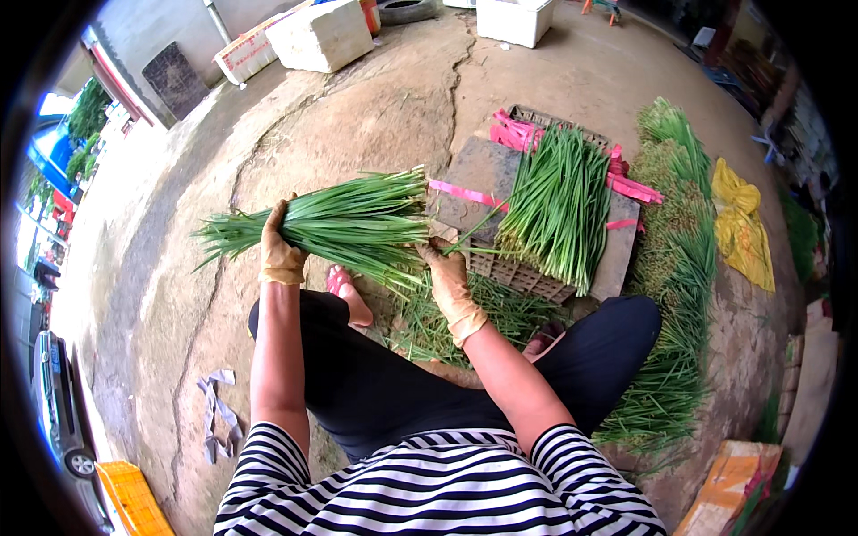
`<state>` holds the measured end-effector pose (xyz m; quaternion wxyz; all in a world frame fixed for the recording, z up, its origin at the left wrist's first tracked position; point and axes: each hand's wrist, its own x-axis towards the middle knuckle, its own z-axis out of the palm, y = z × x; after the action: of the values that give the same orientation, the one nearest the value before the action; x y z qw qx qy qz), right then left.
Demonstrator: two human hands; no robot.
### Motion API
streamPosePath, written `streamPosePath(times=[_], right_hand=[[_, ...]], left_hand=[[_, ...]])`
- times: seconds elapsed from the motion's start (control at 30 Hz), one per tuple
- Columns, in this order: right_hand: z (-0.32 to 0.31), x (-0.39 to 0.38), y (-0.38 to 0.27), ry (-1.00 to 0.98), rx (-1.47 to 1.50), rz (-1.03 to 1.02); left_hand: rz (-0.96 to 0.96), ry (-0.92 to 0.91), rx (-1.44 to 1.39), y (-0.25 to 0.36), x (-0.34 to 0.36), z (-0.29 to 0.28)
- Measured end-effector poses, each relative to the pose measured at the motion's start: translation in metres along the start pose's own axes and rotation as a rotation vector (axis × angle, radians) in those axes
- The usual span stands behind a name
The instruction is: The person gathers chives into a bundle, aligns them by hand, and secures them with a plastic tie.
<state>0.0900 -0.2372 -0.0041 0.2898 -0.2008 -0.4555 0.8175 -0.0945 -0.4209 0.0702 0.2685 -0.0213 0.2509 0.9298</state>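
My left hand (279, 246), in a tan glove, grips a large bunch of long green stalks (340, 214), held level with the pale ends toward the right. My right hand (445, 268), also gloved, is closed on a few loose stalks at the right, lower edge of that bunch. To the right, a second bunch of stalks (554, 205) lies on a dark board (617, 255) over plastic crates (505, 266), with pink strips (635, 189) around it.
Cut greens (447, 326) lie between my legs and in a long pile (679, 268) at right, beside a yellow sack (740, 223). Foam boxes (317, 36) stand at the back, grey strips (214, 402) lie left, an orange crate (130, 491) lower left, a car (67, 411) beyond.
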Motion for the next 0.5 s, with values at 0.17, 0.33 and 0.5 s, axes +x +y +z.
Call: streamPosePath(times=[0.17, 0.33, 0.5], right_hand=[[0.008, -0.018, -0.017, 0.062, -0.069, 0.065], [-0.021, 0.010, -0.030, 0.089, 0.135, -0.065], [-0.001, 0.021, -0.041, -0.296, -0.073, 0.081]], left_hand=[[0.033, 0.007, 0.011, 0.003, -0.004, -0.006], [0.026, 0.015, 0.008, -0.001, -0.006, 0.006], [-0.007, 0.031, 0.069, -0.006, -0.006, 0.009]])
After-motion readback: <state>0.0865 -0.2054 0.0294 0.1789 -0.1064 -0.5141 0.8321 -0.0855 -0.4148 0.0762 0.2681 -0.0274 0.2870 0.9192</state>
